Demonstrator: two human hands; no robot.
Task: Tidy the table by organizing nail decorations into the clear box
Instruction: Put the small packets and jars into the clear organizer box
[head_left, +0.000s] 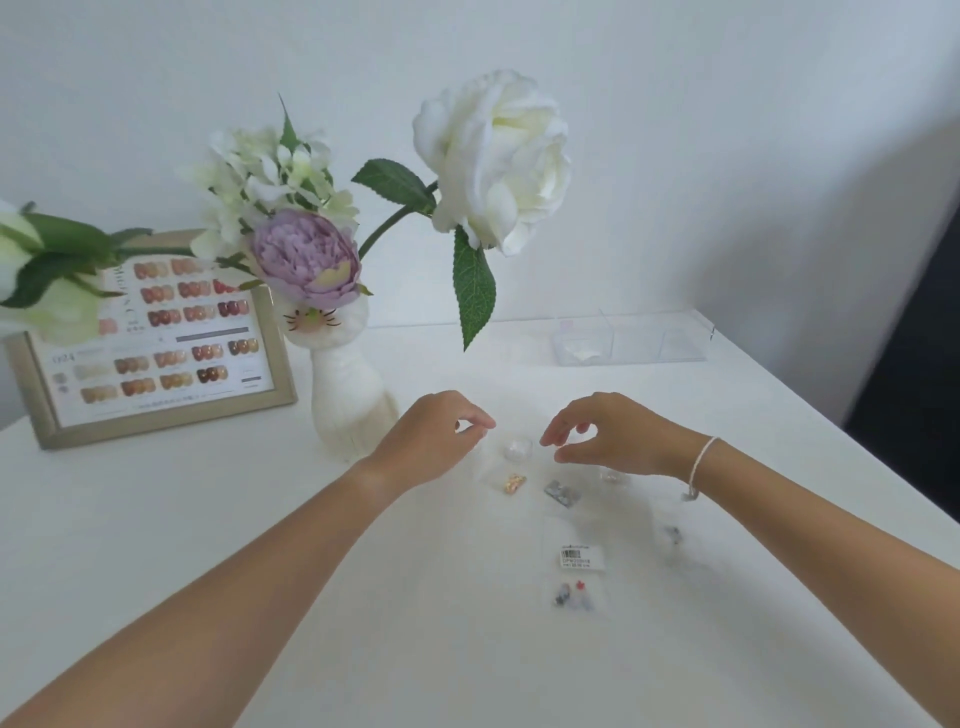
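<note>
Small clear bags of nail decorations lie mid-table: one with white pieces (518, 448), one with gold pieces (514, 482), one with silver pieces (562, 492), and a labelled bag (579, 577) holding red and grey pieces. My left hand (434, 439) hovers just left of the white bag, fingers curled and pinched, holding nothing that I can see. My right hand (608, 434) hovers just right of it, fingers spread and curved. The clear box (631, 340) with compartments stands at the far right of the table, with something white in its left compartment.
A white cat-shaped vase (348, 400) with white and purple flowers stands left of my left hand. A framed nail colour chart (150, 343) leans at the far left. More blurred small bags (672, 535) lie under my right forearm. The table's right edge runs diagonally.
</note>
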